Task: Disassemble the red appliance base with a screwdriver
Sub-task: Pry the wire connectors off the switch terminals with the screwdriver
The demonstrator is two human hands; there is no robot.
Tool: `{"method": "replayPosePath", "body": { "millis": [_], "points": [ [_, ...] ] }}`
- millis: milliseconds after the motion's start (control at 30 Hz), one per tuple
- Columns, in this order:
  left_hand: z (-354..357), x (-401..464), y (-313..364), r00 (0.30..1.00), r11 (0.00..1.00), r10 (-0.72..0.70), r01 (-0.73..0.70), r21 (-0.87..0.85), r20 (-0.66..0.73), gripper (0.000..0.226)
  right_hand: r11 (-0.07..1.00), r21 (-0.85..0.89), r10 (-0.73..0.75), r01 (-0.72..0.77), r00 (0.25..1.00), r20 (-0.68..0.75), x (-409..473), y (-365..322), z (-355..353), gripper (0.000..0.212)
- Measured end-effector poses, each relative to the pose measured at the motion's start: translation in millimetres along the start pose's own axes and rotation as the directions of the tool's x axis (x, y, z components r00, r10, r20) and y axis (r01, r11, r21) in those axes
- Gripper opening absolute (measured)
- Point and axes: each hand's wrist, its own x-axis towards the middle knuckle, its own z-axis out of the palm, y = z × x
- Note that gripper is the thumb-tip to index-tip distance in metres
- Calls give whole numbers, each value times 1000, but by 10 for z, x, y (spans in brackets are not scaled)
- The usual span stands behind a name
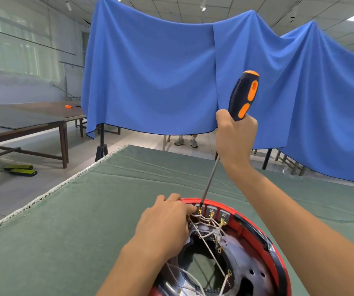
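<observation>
Red appliance base (276,248) sits open side up on the near right part of the bench (86,210), which is covered in green cloth; part of the base runs out of the bottom edge of the view. Inside it, white wires (206,227) with brass ring terminals criss-cross over a metal plate. Right hand (234,137) is raised above the base, fingers curled tight round the lower end of the black-and-orange screwdriver (243,97) handle. The shaft slants down and left, tip resting on a brass terminal (199,209) at the far inner rim of the base. Left hand (165,223) rests on the far left rim, fingers close together and bent over the edge, fingertips touching the wires just beside the screwdriver tip; cannot tell if they pinch a wire. Behind the bench hangs a blue cloth (150,71); a person's shoes (185,142) show under its hem. Dark tables (22,124) stand at left, with a small orange object (68,106) on the far one.
</observation>
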Motion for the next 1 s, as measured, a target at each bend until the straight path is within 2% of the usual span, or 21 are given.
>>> {"method": "replayPosePath", "body": {
  "millis": [233, 433, 700, 867, 1000],
  "points": [
    [-20, -4, 9, 1000, 1000, -1, 1, 2, 6, 49, 1000, -4, -28, 28, 998, 51, -36, -53, -11, 41],
    [-21, -10, 16, 1000, 1000, 4, -4, 10, 8, 48, 968, -138, 217, -209, 975, 45, 181, 137, 97, 40],
    [-29, -4, 14, 1000, 1000, 12, -12, 5, 17, 46, 840, -298, 450, -453, 889, -85, 391, 542, 168, 26],
    [-18, -2, 10, 1000, 1000, 15, -15, -5, 1, 49, 797, -292, 522, -528, 846, -104, 399, 705, 179, 19],
    [-23, -3, 16, 1000, 1000, 14, -14, -7, 4, 49, 789, -216, 566, -575, 817, -106, 399, 717, 129, 20]
  ]
}}
